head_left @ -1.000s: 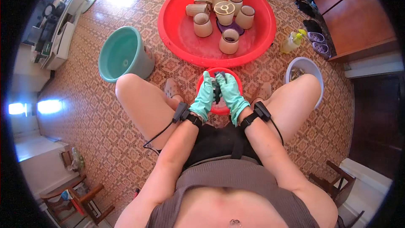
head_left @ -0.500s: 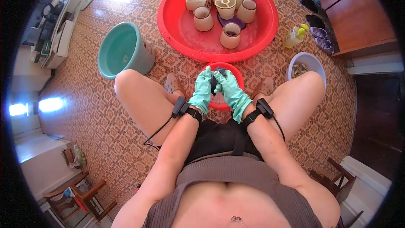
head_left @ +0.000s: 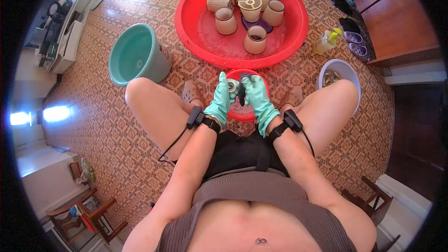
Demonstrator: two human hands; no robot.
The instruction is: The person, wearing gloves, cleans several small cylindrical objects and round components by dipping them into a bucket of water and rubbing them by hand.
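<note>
Both of my hands wear mint-green rubber gloves and are over a small red basin (head_left: 242,117) between my feet. In my left hand (head_left: 221,101) is a small round piece with a pale ring-shaped end (head_left: 232,84); its exact kind is unclear. My right hand (head_left: 259,99) grips a dark cloth (head_left: 241,92), bunched up, just beside that piece. Some liquid with whitish foam shows in the basin below. Beyond it stands a large red tub (head_left: 196,49) holding several beige lampshades (head_left: 255,39), some upright and some on their sides, around a purple cloth (head_left: 264,24).
To the left is a green bucket (head_left: 161,65). On the right, a pale lavender basin (head_left: 353,72) contains small brownish pieces, partly hidden by my knee. A yellow spray bottle (head_left: 325,43) and lavender clogs (head_left: 355,43) stand farther off. Wooden chairs (head_left: 95,214) flank me behind.
My hands have moved slightly apart. The round piece in my left hand now shows, and the dark cloth has come away from it in my right hand.
</note>
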